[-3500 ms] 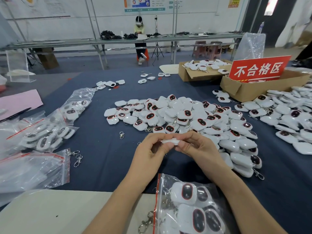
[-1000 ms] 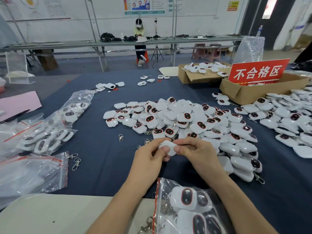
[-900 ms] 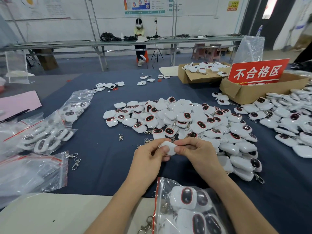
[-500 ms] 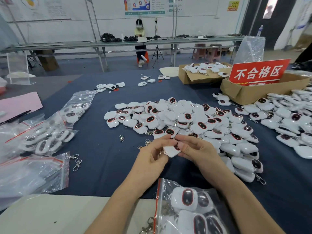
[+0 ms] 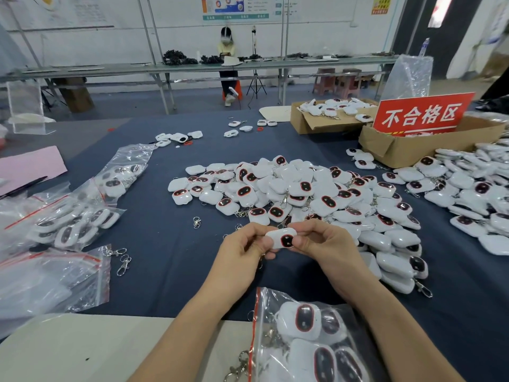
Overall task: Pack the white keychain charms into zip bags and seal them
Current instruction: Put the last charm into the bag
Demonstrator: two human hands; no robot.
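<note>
Fingers (image 5: 254,233) of the left hand (image 5: 242,253) and right hand (image 5: 326,245) pinch one charm (image 5: 281,238) by its ends, its long axis running left to right. The part-filled bag (image 5: 311,334) lies nearer the body, by the right forearm, with its red-striped edge facing left.

A person's 2 arms, seen above the tabletop (image 5: 165,271): forearms bare along all their visible length, slim wrists, the left hand (image 5: 242,250) and right hand (image 5: 326,248) uncovered, with short, plain fingernails.
</note>
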